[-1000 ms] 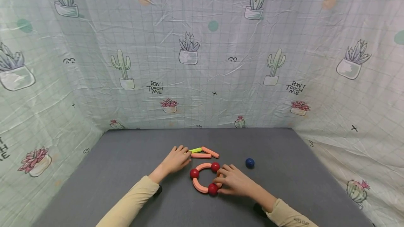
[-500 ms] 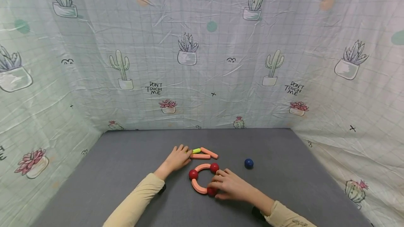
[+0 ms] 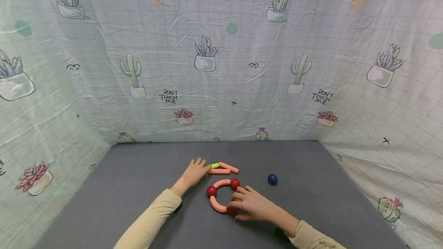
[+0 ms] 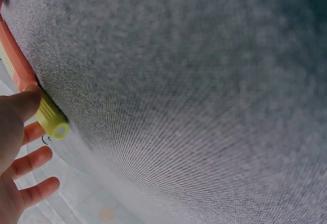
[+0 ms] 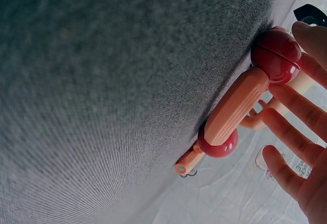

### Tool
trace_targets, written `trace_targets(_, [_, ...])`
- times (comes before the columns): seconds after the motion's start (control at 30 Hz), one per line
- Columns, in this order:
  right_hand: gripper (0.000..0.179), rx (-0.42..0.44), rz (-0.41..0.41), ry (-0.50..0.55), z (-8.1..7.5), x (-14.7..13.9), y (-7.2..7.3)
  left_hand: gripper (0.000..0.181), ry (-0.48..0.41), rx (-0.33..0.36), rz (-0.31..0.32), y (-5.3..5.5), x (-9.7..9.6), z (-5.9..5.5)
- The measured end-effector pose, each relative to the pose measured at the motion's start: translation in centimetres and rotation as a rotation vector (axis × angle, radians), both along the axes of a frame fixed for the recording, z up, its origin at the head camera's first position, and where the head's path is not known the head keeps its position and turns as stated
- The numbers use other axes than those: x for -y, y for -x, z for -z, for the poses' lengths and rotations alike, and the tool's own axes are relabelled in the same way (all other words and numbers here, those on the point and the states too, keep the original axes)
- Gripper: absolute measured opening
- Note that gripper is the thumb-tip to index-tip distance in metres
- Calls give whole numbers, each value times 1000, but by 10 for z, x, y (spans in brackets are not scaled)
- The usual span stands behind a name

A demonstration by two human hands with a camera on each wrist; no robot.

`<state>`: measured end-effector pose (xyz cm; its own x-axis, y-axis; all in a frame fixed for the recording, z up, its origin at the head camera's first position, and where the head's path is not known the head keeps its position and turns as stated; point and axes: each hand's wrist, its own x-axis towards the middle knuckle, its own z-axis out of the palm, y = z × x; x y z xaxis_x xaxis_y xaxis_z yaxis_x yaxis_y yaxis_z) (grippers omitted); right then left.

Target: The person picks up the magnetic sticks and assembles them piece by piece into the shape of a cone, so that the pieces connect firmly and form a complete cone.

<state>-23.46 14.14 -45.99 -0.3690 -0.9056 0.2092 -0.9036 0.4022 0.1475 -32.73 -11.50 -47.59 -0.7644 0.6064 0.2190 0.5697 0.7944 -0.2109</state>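
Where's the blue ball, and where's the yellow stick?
Blue ball (image 3: 272,179): head view, middle of its visible surface.
Yellow stick (image 4: 50,115): left wrist view, on its ridged side.

Table (image 3: 138,172): dk grey, flat, fine-woven look. On it, ctr: part-ring, 3 red balls, i.e. L ball (image 3: 212,191), far ball (image 3: 235,183), near ball (image 3: 231,211) (part hidden), w/ curved orange rods: far rod (image 3: 222,183) btwn L & far balls, near rod (image 3: 217,204) btwn L & near. Ring's R side hidden. Beyond: yel-grn rod (image 3: 215,166) (part hidden), 2 str. orange rods (image 3: 220,171), close tog. Blue ball (image 3: 272,179) well apart, to R.
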Motion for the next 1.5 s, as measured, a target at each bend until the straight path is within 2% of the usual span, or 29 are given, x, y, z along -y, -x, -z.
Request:
trace_targets(0.13, [36, -10, -1, 3, 0, 0, 0, 42, 9, -1, -10, 0, -1, -1])
trace_targets(0.33, [37, -11, -7, 4, -1, 0, 1, 39, 23, -44, -6, 0, -1, 0])
trace_targets(0.63, [38, -16, -10, 2, -1, 0, 1, 43, 27, -100, 3, -2, -3, -1])
trace_targets(0.83, [38, -20, -11, 8, -1, 0, 0, 46, 97, -114, -73, -4, -6, -5])
trace_targets(0.97, [40, -14, -7, 4, -1, 1, 0, 48, 126, -95, -97, -8, -4, -8])
trace_targets(1.1, [40, -1, 10, -9, 0, 1, 1, 44, 168, -146, -144, -14, -1, -13])
trace_targets(1.2, [40, 11, 21, -15, 0, 1, 0, 45, 241, -185, -198, -18, 0, -16])
trace_targets(1.3, [40, 17, 23, -16, 0, 0, 0, 50, 288, -159, -231, -20, 1, -15])
trace_targets(1.43, [41, 17, 24, -17, 1, 0, 0, 45, 287, -144, -250, -20, 3, -11])
trace_targets(1.5, [41, 15, 25, -15, 1, 0, 0, 39, 271, -159, -251, -19, 4, -10])
